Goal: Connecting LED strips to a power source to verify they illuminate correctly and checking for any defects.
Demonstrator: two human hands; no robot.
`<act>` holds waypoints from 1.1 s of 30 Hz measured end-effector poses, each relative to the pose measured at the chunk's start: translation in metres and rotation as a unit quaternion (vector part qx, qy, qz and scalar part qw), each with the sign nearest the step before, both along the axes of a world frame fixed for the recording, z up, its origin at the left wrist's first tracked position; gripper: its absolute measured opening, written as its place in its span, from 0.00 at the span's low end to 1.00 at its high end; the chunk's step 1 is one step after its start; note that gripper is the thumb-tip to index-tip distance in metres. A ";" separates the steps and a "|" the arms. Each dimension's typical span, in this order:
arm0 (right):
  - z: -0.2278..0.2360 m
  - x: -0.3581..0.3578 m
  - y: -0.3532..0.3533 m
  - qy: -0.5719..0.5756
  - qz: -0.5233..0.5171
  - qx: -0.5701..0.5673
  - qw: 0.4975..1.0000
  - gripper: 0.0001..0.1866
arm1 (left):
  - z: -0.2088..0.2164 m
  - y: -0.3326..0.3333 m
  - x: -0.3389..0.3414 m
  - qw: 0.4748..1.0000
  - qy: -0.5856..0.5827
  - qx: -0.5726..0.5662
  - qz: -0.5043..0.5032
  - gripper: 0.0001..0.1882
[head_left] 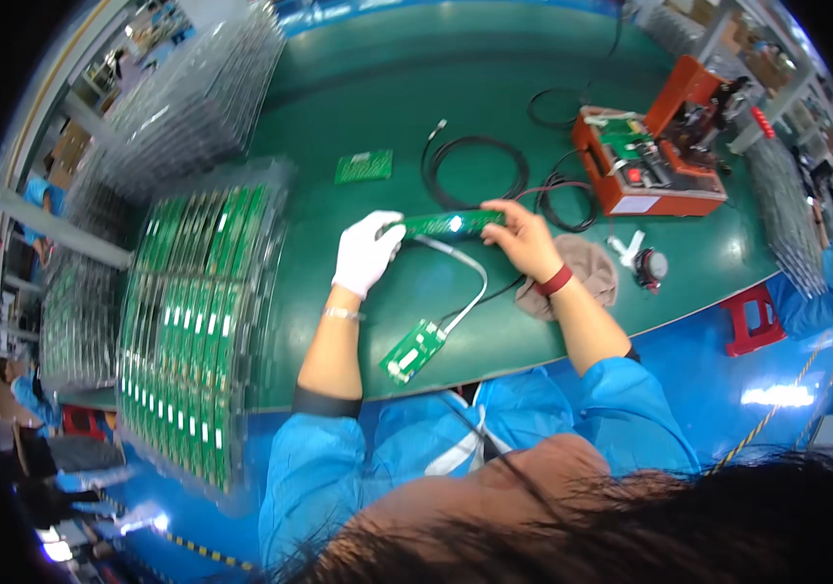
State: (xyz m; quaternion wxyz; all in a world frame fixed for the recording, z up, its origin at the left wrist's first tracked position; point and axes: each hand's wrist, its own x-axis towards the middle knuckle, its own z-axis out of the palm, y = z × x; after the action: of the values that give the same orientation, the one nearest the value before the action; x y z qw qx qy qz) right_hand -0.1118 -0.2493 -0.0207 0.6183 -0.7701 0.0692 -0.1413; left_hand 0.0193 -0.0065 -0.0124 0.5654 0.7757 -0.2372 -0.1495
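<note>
White-gloved left hand and bare right hand pinch opposite ends of long, narrow green circuit board, over green table. Flat white cable ties it to smaller rectangular green board; sharp tug, I'd say, could strain cable.

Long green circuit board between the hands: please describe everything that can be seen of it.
The long green circuit board is narrow and looks rigid, with small parts on its face and a bright white spot, light or glare, near its middle. It is held crosswise over the green table. The white-gloved left hand grips its left end, the bare right hand its right. A pale cable seems to meet its lower left edge.
</note>
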 end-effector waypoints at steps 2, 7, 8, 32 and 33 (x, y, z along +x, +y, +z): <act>-0.002 0.001 -0.002 0.003 0.006 0.023 1.000 0.19 | 0.004 -0.004 -0.001 1.000 -0.001 0.010 0.010 0.11; 0.000 0.001 -0.001 0.006 0.009 0.037 0.999 0.19 | 0.000 -0.003 0.000 1.000 -0.010 0.022 0.014 0.11; 0.001 0.002 0.000 0.008 0.008 0.035 0.999 0.19 | 0.000 -0.002 0.001 1.000 -0.010 0.023 0.012 0.11; -0.005 0.003 -0.006 0.014 -0.008 0.025 1.000 0.15 | 0.002 0.000 -0.006 0.967 -0.205 0.150 -0.007 0.18; -0.005 0.003 -0.005 0.022 -0.012 0.025 0.999 0.14 | 0.001 0.000 -0.007 0.962 -0.218 0.164 0.001 0.19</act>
State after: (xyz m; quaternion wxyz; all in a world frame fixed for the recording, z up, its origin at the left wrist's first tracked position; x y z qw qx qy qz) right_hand -0.1090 -0.2547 -0.0257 0.6340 -0.7563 0.0960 -0.1299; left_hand 0.0126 -0.0065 -0.0109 0.3653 0.8717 -0.3263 -0.0135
